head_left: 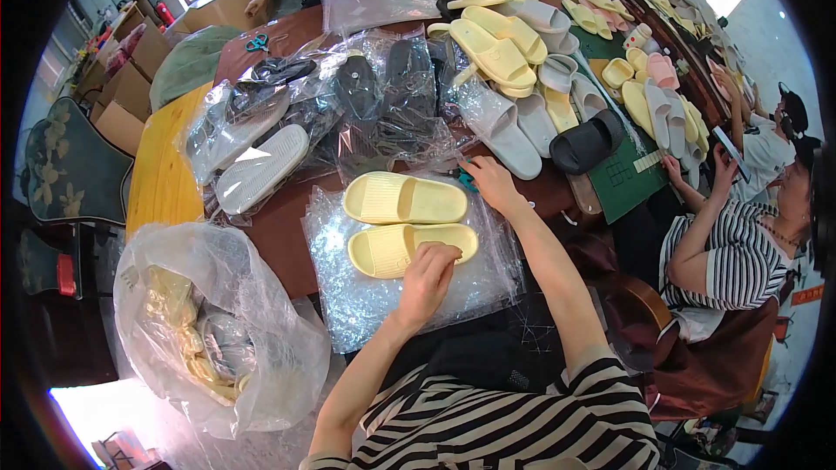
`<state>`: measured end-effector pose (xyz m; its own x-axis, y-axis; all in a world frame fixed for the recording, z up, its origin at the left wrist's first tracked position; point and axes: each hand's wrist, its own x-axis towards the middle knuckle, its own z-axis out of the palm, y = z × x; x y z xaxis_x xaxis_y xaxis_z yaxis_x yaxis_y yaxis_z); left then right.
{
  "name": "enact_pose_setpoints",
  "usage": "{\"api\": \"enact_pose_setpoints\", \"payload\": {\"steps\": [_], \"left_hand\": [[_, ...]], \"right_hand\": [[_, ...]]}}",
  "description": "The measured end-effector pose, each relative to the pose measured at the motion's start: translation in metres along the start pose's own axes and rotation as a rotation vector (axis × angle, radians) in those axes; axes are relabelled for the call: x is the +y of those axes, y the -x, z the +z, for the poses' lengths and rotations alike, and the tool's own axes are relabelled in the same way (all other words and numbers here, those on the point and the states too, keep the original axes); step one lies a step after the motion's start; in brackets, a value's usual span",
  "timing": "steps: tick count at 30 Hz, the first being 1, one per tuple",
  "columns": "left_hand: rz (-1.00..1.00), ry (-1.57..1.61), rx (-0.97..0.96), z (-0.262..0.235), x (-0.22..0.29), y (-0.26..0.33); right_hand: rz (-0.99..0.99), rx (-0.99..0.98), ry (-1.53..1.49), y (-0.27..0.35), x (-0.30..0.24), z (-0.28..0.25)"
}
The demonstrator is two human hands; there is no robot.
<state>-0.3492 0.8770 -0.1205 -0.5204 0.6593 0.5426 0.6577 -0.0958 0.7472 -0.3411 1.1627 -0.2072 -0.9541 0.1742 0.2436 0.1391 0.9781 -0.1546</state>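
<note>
A pair of pale yellow slide slippers lies side by side in front of me, the upper slipper (pixel 440 200) just beyond the lower slipper (pixel 374 254). Both rest on a stack of clear plastic bags (pixel 348 300). My left hand (pixel 425 280) is over the lower slipper's open heel part, its fingers curled together in a pinch; whatever they hold is hidden. Right of the upper slipper, my right hand (pixel 492 184) closes around a small teal object (pixel 467 176), mostly covered by the fingers, so its kind does not show.
Bagged grey and black slippers (pixel 261 170) lie beyond the pair. Loose yellow slippers (pixel 496 48), grey slippers (pixel 501 126) and a black slipper (pixel 585 141) pile up at the right. Teal-handled scissors (pixel 257 43) lie far left. A large plastic sack (pixel 287 322) stands left. Co-workers sit right.
</note>
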Motion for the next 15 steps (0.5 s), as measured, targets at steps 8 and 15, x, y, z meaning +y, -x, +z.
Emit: {"api": "enact_pose_setpoints", "payload": {"steps": [8,15], "left_hand": [[-0.565,0.449,0.253,-0.015,0.006,0.004],[-0.516,0.659,0.270,-0.024,0.023,0.003]], "right_hand": [[0.203,0.020,-0.938,0.020,-0.094,-0.080],[0.257,-0.122,-0.965,0.088,-0.151,-0.130]]}}
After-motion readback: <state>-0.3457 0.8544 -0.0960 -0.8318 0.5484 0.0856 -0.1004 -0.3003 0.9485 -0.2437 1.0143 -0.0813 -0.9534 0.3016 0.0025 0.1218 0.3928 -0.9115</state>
